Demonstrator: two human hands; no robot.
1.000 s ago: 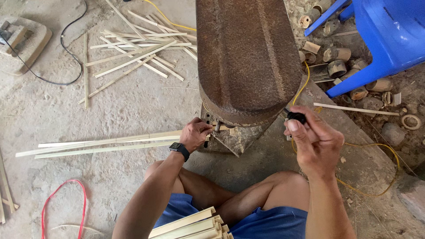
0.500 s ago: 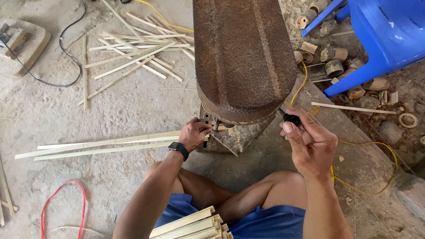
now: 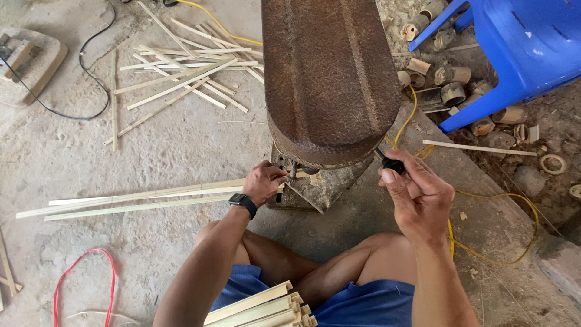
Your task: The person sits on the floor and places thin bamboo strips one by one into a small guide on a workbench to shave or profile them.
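Rusty metal machine (image 3: 330, 79) stands just beyond both hands. Left hand (image 3: 264, 181) fingers pinch its small bolt (image 3: 292, 174). Right hand (image 3: 417, 197) fingers clamp a black plug (image 3: 390, 163).

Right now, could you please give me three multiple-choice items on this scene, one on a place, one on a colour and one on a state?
1. Where is the blue plastic chair?
A. upper right, beside the rusty machine
B. lower left, by the red cord
C. on the person's lap

2. What colour is the cable that trails over the floor on the right?
A. green
B. yellow
C. white

3. What is the right hand doing?
A. lying flat and empty on the floor
B. gripping a long bamboo strip
C. pinching a small black part

Answers: 1 A, the chair stands at the top right next to the rusty machine. 2 B, the cable is plainly yellow. 3 C, thumb and fingers close on the small black part at the machine's edge, while the left hand touches its base.
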